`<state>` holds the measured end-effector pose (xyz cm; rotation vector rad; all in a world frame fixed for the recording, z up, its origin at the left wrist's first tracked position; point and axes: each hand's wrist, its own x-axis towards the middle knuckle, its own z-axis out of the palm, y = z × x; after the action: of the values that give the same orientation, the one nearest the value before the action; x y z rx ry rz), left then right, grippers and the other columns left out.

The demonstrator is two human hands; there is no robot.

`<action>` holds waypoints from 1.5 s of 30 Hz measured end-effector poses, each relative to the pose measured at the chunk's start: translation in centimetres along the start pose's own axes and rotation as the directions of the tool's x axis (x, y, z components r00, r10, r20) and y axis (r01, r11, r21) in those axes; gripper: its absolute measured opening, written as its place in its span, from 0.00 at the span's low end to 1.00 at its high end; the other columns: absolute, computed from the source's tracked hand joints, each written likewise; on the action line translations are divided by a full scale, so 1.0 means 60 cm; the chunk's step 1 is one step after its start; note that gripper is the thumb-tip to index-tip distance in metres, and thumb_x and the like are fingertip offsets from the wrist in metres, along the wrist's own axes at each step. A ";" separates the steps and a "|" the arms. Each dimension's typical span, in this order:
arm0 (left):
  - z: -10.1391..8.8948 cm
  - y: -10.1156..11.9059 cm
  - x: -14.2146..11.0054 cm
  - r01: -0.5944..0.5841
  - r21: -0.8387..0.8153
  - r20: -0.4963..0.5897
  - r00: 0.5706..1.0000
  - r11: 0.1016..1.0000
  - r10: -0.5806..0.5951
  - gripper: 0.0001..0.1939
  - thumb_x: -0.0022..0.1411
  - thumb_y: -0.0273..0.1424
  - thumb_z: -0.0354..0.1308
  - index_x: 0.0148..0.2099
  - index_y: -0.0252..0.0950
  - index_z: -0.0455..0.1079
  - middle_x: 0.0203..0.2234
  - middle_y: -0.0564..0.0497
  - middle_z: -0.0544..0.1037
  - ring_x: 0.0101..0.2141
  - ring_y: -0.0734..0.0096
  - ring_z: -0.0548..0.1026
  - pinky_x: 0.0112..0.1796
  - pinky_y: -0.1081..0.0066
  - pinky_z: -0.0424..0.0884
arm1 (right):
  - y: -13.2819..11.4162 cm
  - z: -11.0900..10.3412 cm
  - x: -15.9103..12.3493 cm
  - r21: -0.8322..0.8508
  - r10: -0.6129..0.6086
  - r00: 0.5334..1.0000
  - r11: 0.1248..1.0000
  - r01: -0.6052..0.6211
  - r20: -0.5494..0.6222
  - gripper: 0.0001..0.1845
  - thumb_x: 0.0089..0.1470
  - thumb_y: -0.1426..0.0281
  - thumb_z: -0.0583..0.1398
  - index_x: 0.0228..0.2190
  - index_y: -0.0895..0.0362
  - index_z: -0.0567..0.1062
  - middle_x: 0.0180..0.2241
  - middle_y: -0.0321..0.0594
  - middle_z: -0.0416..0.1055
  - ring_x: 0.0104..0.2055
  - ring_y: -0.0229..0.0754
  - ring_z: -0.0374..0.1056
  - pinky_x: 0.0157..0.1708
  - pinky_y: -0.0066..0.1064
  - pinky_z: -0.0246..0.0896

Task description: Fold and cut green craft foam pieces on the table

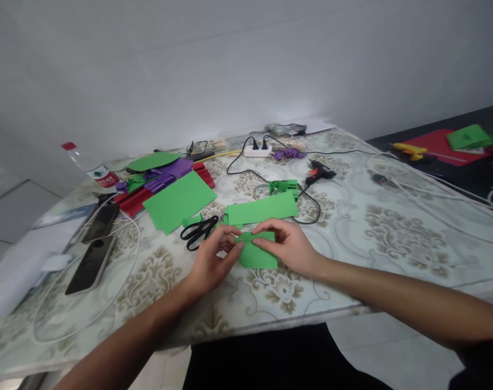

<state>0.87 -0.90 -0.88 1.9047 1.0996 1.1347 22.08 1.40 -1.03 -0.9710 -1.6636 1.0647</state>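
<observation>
Near the table's front edge I hold a small piece of green paper [259,257] between both hands. My left hand [217,254] pinches its left corner between thumb and fingers. Along its top edge my right hand [291,245] grips it, the thumb lying on the face and the fingers behind. The paper seems folded or cut at the upper left, though fingertips cover part of it. Just beyond lies a long green paper strip [262,209]. Black-handled scissors [197,232] rest left of my left hand, their blades partly under green scraps.
Larger green sheets [181,200], purple paper [169,174] and red paper [135,201] lie at the left. Two phones, one a light-edged phone [91,265], and a bottle [94,168] are farther left. A glue gun [320,171], power strip [257,151] and cables lie behind.
</observation>
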 end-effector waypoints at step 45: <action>-0.002 0.003 -0.004 0.006 0.051 0.021 1.000 0.999 -0.007 0.06 0.66 0.34 0.59 0.43 0.37 0.69 0.31 0.52 0.73 0.29 0.75 0.70 0.31 0.75 0.68 | -0.003 0.004 0.001 0.072 0.030 0.984 0.996 -0.043 0.173 0.10 0.51 0.63 0.68 0.35 0.54 0.79 0.35 0.39 0.79 0.37 0.43 0.74 0.36 0.31 0.68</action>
<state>0.75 -1.17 -0.77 1.9467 1.1326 1.0898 21.81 1.35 -0.88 -0.8847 -1.7362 1.2570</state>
